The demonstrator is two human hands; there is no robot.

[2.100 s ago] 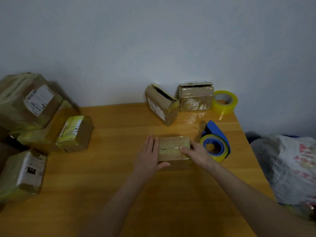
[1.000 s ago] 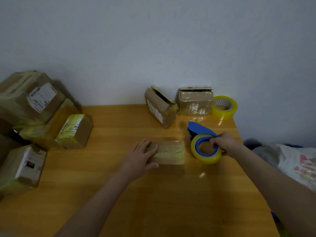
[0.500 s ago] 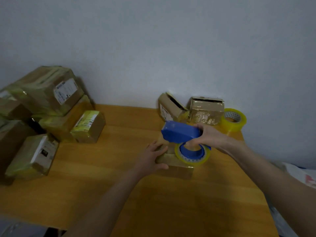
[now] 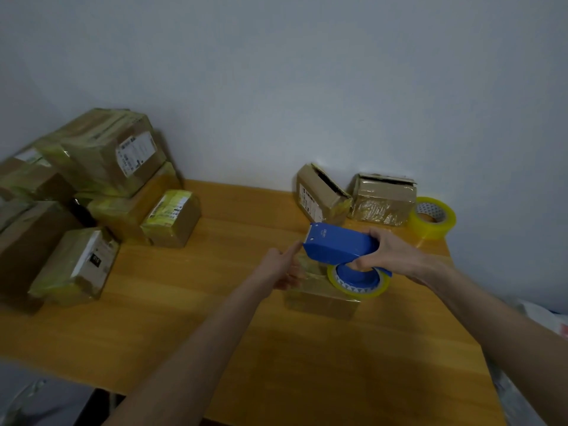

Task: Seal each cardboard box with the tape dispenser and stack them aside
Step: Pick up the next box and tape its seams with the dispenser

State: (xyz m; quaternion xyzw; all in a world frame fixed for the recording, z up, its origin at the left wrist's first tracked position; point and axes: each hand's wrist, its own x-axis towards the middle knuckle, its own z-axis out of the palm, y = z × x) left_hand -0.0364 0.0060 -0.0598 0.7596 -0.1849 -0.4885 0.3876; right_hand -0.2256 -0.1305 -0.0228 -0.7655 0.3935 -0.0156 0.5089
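A plain, pale grey-blue wall fills the upper half of the view, smooth and unmarked. Against it stands a wooden table with an orange-brown top; the grain and board seams run from left to right. The table's back edge meets the wall. Its near edge slants across the lower left, and below it lies a dim grey floor, too blurred to make out. The light is low, cool and even, with soft shadows.
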